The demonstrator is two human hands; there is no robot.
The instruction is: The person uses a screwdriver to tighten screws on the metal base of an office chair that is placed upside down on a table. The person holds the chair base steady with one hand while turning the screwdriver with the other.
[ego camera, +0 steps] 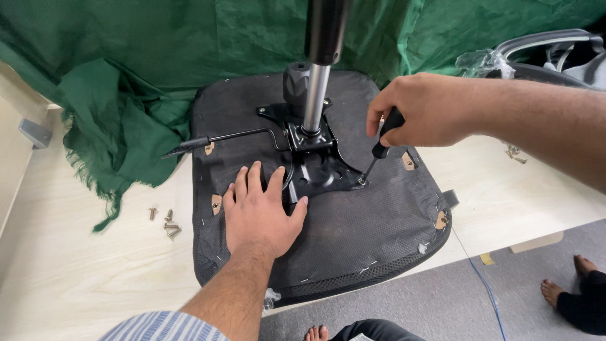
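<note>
An upside-down black chair seat [353, 227] lies on a pale wooden table [76, 265]. Bolted to its middle is a black metal mechanism plate [319, 167] with a silver gas cylinder [315, 95] rising from it and a thin lever [214, 140] reaching left. My left hand [262, 211] presses flat on the seat, fingers spread, beside the plate. My right hand [420, 110] grips a black-handled screwdriver [379, 151] whose tip meets the plate's right front corner.
Several loose screws [165, 221] lie on the table left of the seat. Green cloth [139, 82] covers the back and left. Grey chair parts [549, 50] sit at the far right. Another person's bare feet [568, 284] stand on the grey floor.
</note>
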